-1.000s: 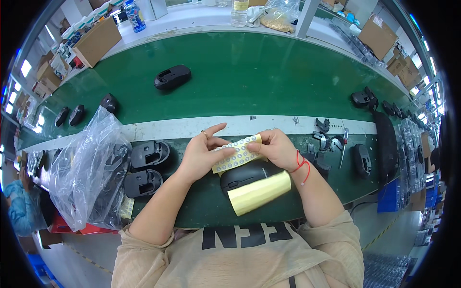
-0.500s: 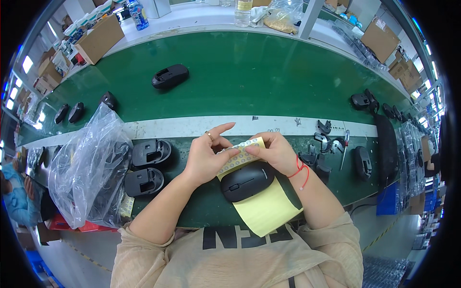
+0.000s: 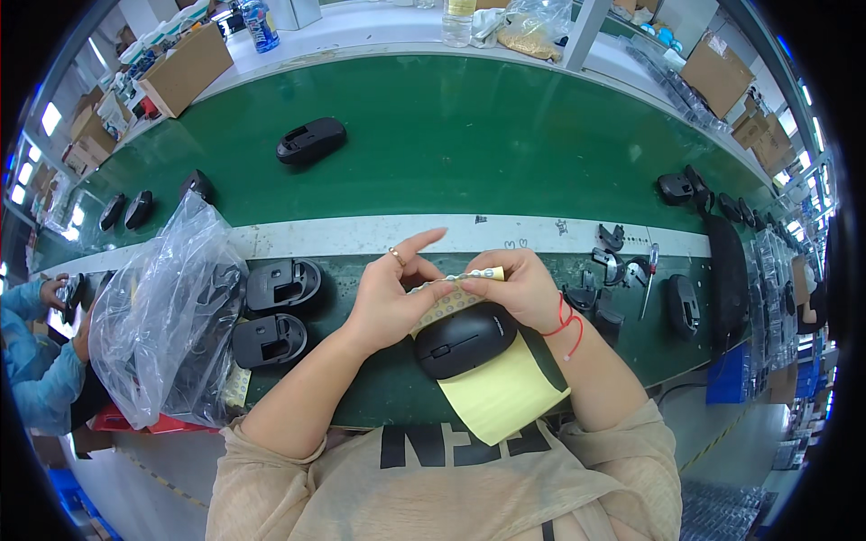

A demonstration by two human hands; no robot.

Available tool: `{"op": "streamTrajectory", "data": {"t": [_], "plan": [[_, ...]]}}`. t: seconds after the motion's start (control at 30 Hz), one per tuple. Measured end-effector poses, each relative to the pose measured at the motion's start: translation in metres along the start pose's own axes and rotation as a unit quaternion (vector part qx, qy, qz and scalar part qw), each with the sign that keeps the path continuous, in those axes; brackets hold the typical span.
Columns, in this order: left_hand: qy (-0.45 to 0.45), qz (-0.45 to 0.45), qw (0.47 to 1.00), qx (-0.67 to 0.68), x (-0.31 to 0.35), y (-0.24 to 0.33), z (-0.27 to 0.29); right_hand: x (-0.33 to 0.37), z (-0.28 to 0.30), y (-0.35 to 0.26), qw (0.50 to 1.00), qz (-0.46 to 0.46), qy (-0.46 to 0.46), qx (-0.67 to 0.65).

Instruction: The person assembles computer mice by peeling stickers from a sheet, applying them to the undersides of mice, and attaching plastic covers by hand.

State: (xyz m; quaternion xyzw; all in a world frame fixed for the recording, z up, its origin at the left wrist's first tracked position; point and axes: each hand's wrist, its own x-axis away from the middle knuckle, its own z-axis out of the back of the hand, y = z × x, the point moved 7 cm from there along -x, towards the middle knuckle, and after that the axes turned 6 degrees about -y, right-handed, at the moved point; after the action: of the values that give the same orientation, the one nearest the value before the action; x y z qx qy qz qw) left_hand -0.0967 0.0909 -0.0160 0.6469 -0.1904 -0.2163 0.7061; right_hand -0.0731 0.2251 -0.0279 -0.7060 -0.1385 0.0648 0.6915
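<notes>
Both my hands pinch the upper part of a yellow sticker sheet (image 3: 505, 397) bearing rows of small round stickers. My left hand (image 3: 386, 299) grips its left side between thumb and fingers, the index finger pointing outward. With thumb and fingertips, my right hand (image 3: 525, 293) holds the right side, where the top edge is bent over. A black computer mouse (image 3: 465, 343) rests on the sheet just below my fingers, covering its middle. Whether a single sticker is lifted is too small to tell.
Left of my arm sit two opened mouse shells (image 3: 284, 287) and a clear plastic bag (image 3: 167, 316). A black mouse (image 3: 311, 142) lies on the green conveyor (image 3: 469, 135). To the right are a screwdriver (image 3: 649, 279), small black parts (image 3: 613, 270) and another mouse (image 3: 683, 305).
The sheet's top edge has been folded over more sharply between my fingers. On the conveyor, the mice have shifted slightly left. A co-worker's blue-sleeved arms now reach in at the far left, holding a dark object.
</notes>
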Motion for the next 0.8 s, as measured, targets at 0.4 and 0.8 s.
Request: {"op": "streamTrajectory", "data": {"t": [0.4, 0.8], "plan": [[-0.026, -0.03, 0.998, -0.048, 0.0, 0.004, 0.001, 0.0, 0.005, 0.001, 0.999, -0.021, -0.011, -0.033], [-0.016, -0.042, 0.996, -0.076, -0.001, 0.003, 0.002, -0.001, 0.015, 0.001, 0.998, -0.02, 0.01, -0.066]]}}
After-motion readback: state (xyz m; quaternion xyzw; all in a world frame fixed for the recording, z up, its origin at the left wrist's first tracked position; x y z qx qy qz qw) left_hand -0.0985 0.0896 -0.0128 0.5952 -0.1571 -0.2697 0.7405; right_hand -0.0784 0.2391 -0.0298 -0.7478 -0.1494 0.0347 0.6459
